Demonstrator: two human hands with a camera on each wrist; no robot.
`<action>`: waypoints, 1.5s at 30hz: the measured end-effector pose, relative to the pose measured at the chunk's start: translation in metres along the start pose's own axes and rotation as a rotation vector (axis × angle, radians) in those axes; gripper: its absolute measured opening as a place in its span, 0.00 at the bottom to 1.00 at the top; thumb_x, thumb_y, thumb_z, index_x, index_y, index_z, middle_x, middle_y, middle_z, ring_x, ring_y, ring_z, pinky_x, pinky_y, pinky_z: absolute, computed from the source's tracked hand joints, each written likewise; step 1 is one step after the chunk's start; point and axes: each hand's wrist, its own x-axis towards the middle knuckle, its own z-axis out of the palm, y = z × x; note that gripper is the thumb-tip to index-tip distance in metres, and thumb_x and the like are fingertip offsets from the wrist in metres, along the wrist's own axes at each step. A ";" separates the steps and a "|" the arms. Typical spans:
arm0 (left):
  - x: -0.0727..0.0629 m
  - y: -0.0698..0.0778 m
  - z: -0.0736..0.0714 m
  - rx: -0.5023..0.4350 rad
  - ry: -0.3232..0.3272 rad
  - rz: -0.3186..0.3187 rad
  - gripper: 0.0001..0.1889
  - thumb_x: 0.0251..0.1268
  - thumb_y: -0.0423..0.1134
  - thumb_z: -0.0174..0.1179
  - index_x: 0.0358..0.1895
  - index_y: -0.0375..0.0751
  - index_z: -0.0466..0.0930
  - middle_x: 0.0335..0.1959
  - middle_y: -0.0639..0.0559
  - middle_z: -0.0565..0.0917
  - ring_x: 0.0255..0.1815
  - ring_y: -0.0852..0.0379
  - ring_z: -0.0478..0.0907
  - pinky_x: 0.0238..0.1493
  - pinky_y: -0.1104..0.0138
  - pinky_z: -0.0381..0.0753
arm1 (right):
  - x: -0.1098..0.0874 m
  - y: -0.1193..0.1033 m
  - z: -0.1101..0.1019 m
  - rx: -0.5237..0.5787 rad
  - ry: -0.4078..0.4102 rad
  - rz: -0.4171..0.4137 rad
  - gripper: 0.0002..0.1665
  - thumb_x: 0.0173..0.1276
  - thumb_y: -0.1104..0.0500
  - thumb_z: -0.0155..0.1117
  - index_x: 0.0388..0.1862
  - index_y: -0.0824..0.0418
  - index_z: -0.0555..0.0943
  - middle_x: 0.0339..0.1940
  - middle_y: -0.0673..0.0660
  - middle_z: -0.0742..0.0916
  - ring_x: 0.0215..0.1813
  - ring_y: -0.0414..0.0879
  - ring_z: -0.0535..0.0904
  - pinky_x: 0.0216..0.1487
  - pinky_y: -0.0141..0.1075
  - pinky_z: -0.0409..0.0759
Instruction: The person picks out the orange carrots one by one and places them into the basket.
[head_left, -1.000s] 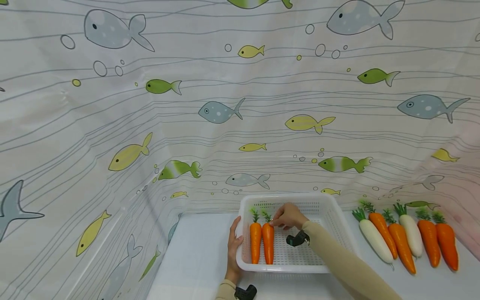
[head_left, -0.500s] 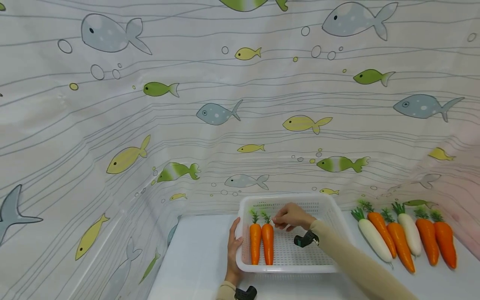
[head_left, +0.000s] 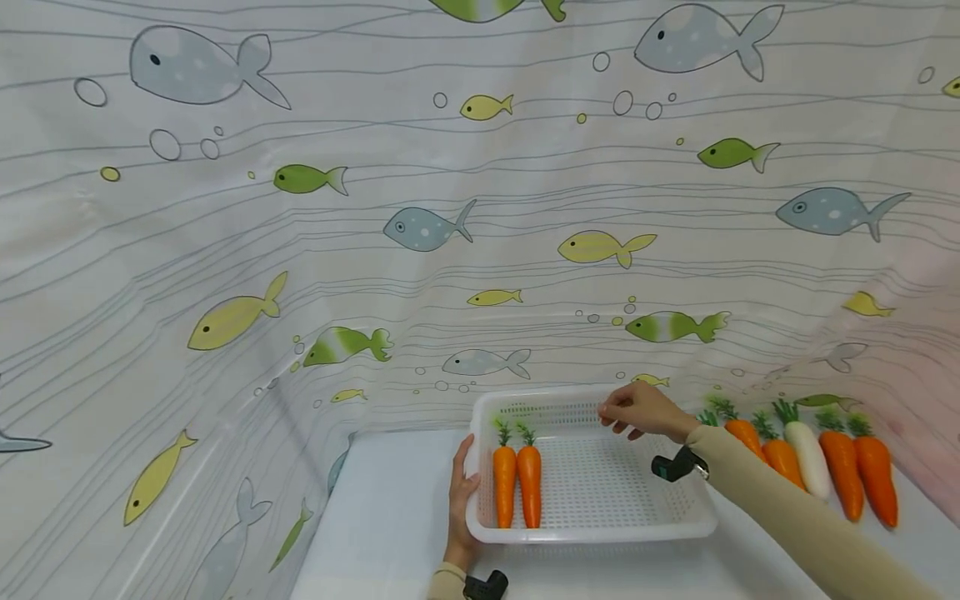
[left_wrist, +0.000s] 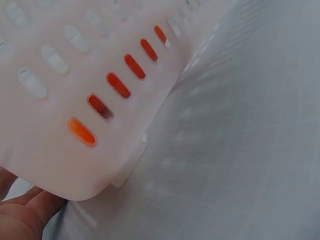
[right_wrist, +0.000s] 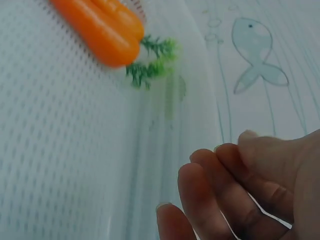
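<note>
A white perforated plastic basket [head_left: 600, 533] stands on the white table, with two orange carrots [head_left: 529, 487] lying side by side at its left end, green tops toward the back. My left hand [head_left: 461, 500] holds the basket's left side; the left wrist view shows its fingers [left_wrist: 42, 205] at the basket's edge, and orange through the slots. Over the basket's back right part is my right hand [head_left: 641, 408], fingers loosely bent and holding nothing. In the right wrist view, that hand [right_wrist: 250, 185] is apart from the carrots [right_wrist: 100, 35].
Right of the basket lie several more carrots [head_left: 876, 479] and a white radish [head_left: 808, 458]. My right sleeve [head_left: 795, 517] partly covers this group. A fish-patterned sheet [head_left: 420, 317] hangs behind and around the table.
My right hand has left the top of the second carrot and moved right across the basket. The left hand keeps its hold on the basket. The head view has shifted slightly.
</note>
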 end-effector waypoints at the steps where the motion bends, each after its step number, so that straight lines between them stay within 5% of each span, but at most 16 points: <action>1: 0.000 0.000 0.000 -0.004 -0.002 0.001 0.37 0.74 0.42 0.35 0.87 0.57 0.49 0.88 0.49 0.52 0.86 0.36 0.51 0.84 0.41 0.47 | -0.004 0.001 -0.007 -0.016 0.013 0.011 0.16 0.78 0.48 0.65 0.44 0.59 0.91 0.40 0.58 0.92 0.39 0.48 0.89 0.35 0.41 0.90; 13: 0.000 0.003 -0.002 -0.026 -0.017 -0.013 0.37 0.74 0.43 0.36 0.87 0.56 0.47 0.88 0.46 0.51 0.86 0.34 0.50 0.84 0.40 0.47 | -0.051 0.045 -0.072 -0.257 0.201 0.116 0.26 0.79 0.49 0.64 0.60 0.71 0.84 0.55 0.70 0.89 0.51 0.60 0.87 0.40 0.44 0.89; 20: 0.000 0.005 -0.003 -0.008 -0.028 -0.009 0.37 0.75 0.44 0.34 0.87 0.56 0.46 0.88 0.45 0.51 0.85 0.35 0.52 0.84 0.39 0.50 | -0.065 0.088 -0.095 -0.395 0.184 0.165 0.32 0.77 0.50 0.65 0.62 0.78 0.80 0.58 0.78 0.85 0.55 0.72 0.82 0.51 0.60 0.86; 29: -0.003 0.003 -0.002 -0.013 -0.014 -0.014 0.37 0.75 0.45 0.33 0.87 0.54 0.45 0.88 0.44 0.50 0.85 0.33 0.51 0.83 0.38 0.50 | -0.074 0.124 -0.101 -0.473 0.163 0.158 0.29 0.75 0.56 0.65 0.62 0.81 0.78 0.57 0.83 0.82 0.56 0.78 0.79 0.53 0.65 0.82; 45: -0.003 0.004 0.002 -0.017 -0.030 -0.015 0.36 0.76 0.45 0.34 0.87 0.55 0.45 0.88 0.44 0.49 0.85 0.32 0.50 0.83 0.37 0.49 | -0.084 0.146 -0.093 -0.601 0.189 0.145 0.29 0.67 0.60 0.74 0.56 0.82 0.79 0.50 0.78 0.86 0.49 0.73 0.83 0.49 0.63 0.84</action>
